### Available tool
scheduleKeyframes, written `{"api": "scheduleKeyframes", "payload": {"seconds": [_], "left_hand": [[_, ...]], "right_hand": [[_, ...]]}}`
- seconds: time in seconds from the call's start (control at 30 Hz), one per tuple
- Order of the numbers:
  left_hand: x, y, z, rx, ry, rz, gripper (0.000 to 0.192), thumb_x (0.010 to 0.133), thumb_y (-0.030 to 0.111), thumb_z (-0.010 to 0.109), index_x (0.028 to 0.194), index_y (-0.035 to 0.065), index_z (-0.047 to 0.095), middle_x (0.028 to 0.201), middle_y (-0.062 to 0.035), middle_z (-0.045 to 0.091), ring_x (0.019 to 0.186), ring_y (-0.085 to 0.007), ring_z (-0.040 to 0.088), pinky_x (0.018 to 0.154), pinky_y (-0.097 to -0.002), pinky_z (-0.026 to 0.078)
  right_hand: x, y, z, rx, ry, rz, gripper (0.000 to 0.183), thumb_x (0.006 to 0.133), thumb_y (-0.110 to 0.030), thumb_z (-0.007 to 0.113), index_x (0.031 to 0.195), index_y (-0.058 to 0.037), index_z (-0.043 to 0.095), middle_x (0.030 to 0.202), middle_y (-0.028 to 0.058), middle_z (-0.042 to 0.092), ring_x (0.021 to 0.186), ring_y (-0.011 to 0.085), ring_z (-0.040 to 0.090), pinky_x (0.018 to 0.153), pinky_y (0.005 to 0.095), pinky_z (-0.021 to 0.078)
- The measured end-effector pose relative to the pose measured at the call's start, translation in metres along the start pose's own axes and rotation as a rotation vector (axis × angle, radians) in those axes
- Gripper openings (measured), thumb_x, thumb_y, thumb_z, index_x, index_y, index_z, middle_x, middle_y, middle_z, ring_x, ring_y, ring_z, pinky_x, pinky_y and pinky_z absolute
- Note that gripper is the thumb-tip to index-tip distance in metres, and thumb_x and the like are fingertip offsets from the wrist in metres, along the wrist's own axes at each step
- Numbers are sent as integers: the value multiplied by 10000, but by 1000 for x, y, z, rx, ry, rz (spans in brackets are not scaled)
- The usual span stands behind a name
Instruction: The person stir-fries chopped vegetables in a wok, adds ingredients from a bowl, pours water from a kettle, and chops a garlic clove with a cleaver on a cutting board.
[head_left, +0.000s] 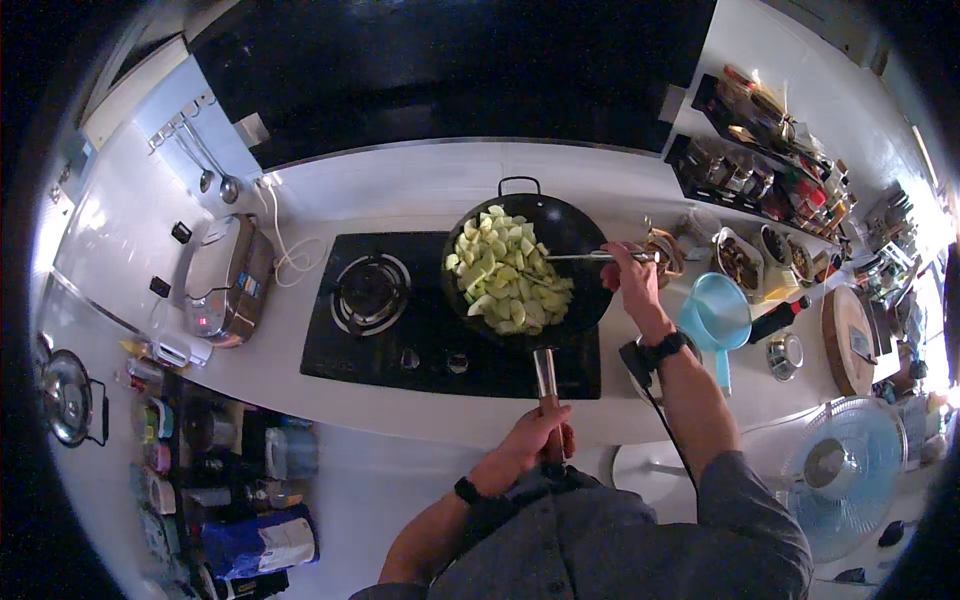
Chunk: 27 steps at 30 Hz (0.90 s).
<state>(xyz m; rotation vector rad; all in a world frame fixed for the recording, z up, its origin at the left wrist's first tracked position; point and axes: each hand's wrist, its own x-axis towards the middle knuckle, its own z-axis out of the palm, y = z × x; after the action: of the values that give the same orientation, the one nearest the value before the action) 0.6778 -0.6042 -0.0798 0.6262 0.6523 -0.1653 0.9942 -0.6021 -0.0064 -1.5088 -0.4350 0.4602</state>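
Note:
A black wok (589, 217) sits over the right side of a black two-burner gas hob (431, 360). Pale green vegetable slices (510, 277) are heaped in its left and middle part. My left hand (544, 435) is wrapped around the wok's wooden handle (553, 450), near the hob's front edge. My right hand (631, 277) grips a metal cooking utensil (592, 256) from the right. The utensil reaches over the wok's rim, and its far end meets the right edge of the slices; that end's shape cannot be made out.
A rice cooker (229, 281) stands left of the hob. To the right are a light-blue strainer (716, 311), a dark bottle (780, 319), a metal bowl (785, 356) and a round wooden board (844, 341). A fan (844, 472) stands low at my right. Spice racks (750, 176) hang on the wall.

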Motion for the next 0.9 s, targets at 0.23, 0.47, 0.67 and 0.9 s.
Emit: {"api": "scheduleKeyframes", "payload": {"seconds": [0.23, 0.47, 0.67, 0.9], "left_hand": [[0, -1, -3, -9, -13, 45, 340, 1003, 379, 667, 989, 51, 579, 748, -120, 671, 650, -255, 676, 596, -396, 548], [-5, 2, 2, -50, -43, 4, 296, 1004, 331, 675, 1055, 64, 558, 766, -122, 672, 649, -266, 677, 594, -409, 550], [-3, -3, 1, -14, -56, 72, 292, 1001, 326, 680, 1051, 69, 552, 759, -121, 670, 640, -268, 674, 598, -406, 547], [2, -3, -4, -51, -100, 44, 298, 1001, 333, 677, 1033, 62, 557, 754, -124, 680, 630, -268, 674, 595, -404, 544]], "right_hand": [[-52, -84, -18, -182, -232, -206, 258, 1000, -223, 624, 1068, 4, 725, 705, 50, 661, 565, 99, 593, 516, 265, 461], [-39, -72, 17, -638, -416, -898, 334, 892, -108, 746, 1207, -19, 681, 1072, 192, 721, 930, 372, 705, 789, 417, 584], [-62, -22, 36, -659, -544, -1108, 326, 861, -119, 765, 1173, -63, 691, 882, 124, 667, 777, 328, 675, 669, 421, 572], [-107, -93, 9, -841, -853, -1234, 312, 809, -73, 760, 1117, -63, 708, 815, 92, 647, 694, 289, 657, 574, 416, 540]]}}
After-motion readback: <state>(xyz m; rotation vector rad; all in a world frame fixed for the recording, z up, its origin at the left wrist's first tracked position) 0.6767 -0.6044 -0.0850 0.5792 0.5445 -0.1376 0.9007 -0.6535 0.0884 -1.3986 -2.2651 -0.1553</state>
